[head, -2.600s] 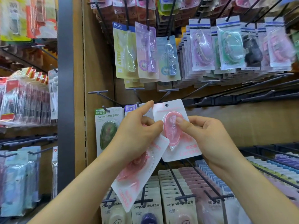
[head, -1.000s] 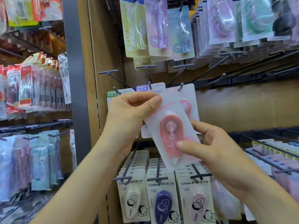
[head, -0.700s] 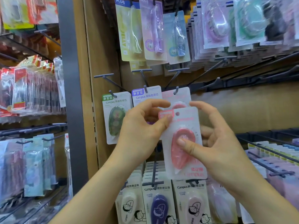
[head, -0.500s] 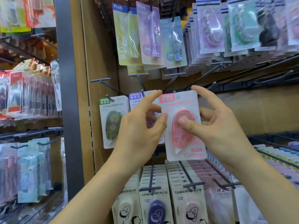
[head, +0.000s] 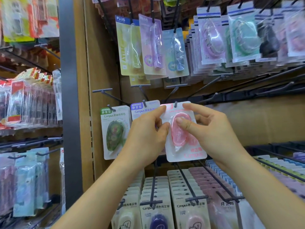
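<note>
Display wall: a wooden panel with rows of black hooks, running from the middle of the view to its right edge.
Grey post: upright at the wall's left edge, between the wall and the neighbouring shelves.
Neighbouring shelves: left of the post, crowded with clear-wrapped packs in red, white and pale blue.
Top row: a yellow, a purple and a blue pack hang side by side near the wall's upper left corner. Thick stacks of lilac and green packs fill the row towards the right edge.
Bottom row: dense files of correction tape packs on long hooks along the wall's lower edge.
Green pack: hangs first in the middle row, nearest the wall's left edge.
Purple-labelled pack: second in that row, mostly hidden behind the left hand.
Pink pack: third in the middle row, upright and flat to the wall, just beside the purple-labelled one.
Left hand: grasping the pink pack, forefinger and thumb pinching its left edge.
Right hand: grasping the same pack, thumb pressed on the clear bubble and forefinger on the top edge.
Hook: its tip shows at the pink pack's top edge, between the two forefingers.
</note>
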A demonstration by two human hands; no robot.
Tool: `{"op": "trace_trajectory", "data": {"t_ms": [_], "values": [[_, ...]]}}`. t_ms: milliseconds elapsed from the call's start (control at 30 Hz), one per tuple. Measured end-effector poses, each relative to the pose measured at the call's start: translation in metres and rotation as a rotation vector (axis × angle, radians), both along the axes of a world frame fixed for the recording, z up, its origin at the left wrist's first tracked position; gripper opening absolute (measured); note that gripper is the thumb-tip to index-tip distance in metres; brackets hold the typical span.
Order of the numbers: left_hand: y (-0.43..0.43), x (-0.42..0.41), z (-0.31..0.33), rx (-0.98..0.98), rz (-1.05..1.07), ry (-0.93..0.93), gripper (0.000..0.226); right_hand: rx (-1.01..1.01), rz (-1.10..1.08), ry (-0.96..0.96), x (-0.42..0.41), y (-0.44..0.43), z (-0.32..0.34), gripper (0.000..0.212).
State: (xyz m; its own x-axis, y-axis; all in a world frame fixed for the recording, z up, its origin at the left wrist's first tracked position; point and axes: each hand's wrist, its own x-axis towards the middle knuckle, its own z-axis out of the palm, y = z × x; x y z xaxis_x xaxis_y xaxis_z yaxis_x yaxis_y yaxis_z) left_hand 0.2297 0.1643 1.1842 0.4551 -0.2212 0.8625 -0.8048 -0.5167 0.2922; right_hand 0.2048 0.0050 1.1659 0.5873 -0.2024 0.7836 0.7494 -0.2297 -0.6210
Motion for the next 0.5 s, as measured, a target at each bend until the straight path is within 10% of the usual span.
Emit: {"op": "trace_trajectory", "data": {"t_ms": [500], "values": [[0.024, 0.027, -0.022, 0.435, 0.615, -0.495, 0.074, -0.328, -0.532, -0.055, 0.019, -0.004, -0.004, 0.059]]}}
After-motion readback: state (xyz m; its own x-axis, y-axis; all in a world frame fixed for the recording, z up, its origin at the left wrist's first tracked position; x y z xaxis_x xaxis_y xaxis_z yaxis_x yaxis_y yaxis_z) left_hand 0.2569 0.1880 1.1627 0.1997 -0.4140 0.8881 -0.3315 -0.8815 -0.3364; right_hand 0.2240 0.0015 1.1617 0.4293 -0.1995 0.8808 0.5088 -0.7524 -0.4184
